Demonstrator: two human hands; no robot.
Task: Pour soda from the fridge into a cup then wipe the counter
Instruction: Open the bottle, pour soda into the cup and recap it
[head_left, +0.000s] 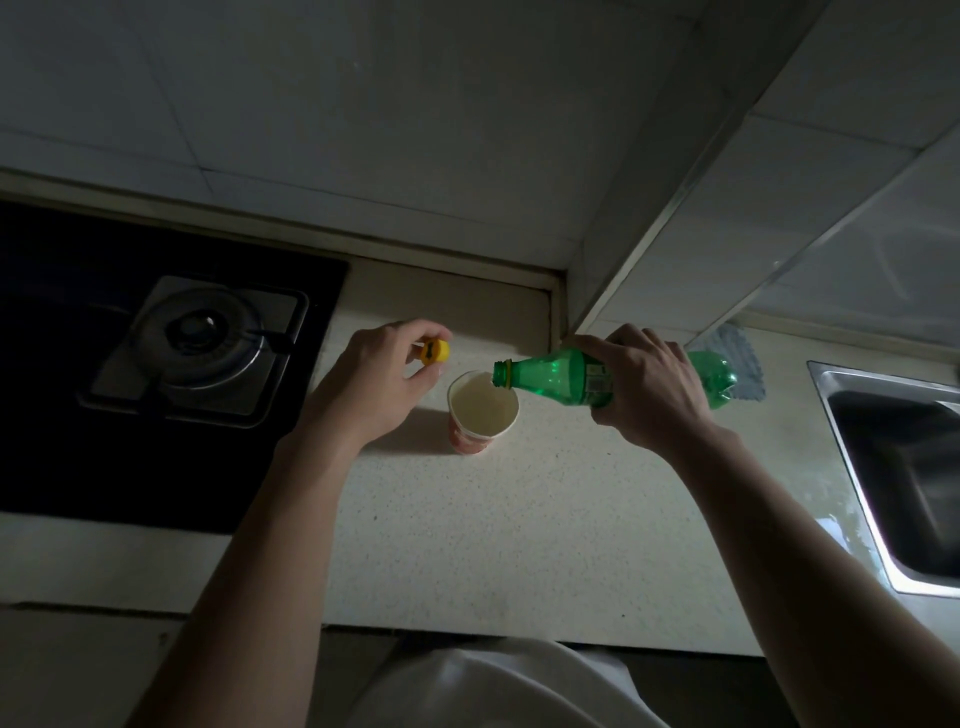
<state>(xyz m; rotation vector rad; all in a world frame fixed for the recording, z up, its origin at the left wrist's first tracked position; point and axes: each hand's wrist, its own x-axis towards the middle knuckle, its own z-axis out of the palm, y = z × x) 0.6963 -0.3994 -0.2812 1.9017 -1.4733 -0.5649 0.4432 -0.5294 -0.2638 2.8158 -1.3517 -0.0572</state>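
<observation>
Risk 1: bottle (550, 371) lies almost flat w/ its mouth right at the cup's far-right rim; tip it more or let it drift right & soda prob runs down the outside onto the desk (519, 519)
Risk 2: cup (483, 410) looks near full, pale liquid high inside; more pouring likely means overflow, esp if it foams
Risk 3: light paper cup, nobody steadies it; a knock from the bottle neck could shove or topple it
Bottle look: green see-through plastic, cap off, label partly under the fingers; can't tell how much is left inside
Cup look: small paper cup, white inside, reddish print outside, upright
R hand (649, 384): wrapped round the bottle's middle from above, firm grasp
L hand (374, 384): pinching the yellow cap (435, 352) in its fingertips, up left of the cup, not touching it
Where: cup stands on the desk btw stove (197, 348) & sink (893, 467); bottle is in the air, coming in from the cup's right
Cloth (743, 358): blue, lies at the back of the desk behind the bottle's base; wipe step not yet begun
</observation>
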